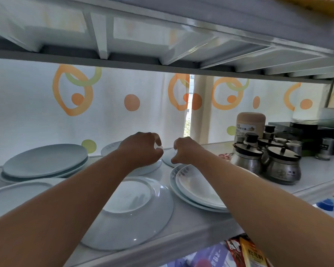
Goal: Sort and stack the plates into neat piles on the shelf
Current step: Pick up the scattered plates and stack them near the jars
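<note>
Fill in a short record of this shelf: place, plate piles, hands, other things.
place: shelf in front of a patterned curtain
back left: stacked blue plates
front middle: one upside-down plate
front right: two white plates with printed rims, stacked
hands: left hand and right hand reach to the back, fingers curled; grip unclear
far right: metal jars with dark lids

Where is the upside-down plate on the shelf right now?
In the head view, the upside-down plate lies in the centre, near the front edge of the shelf, just left of the two stacked patterned plates.
</note>
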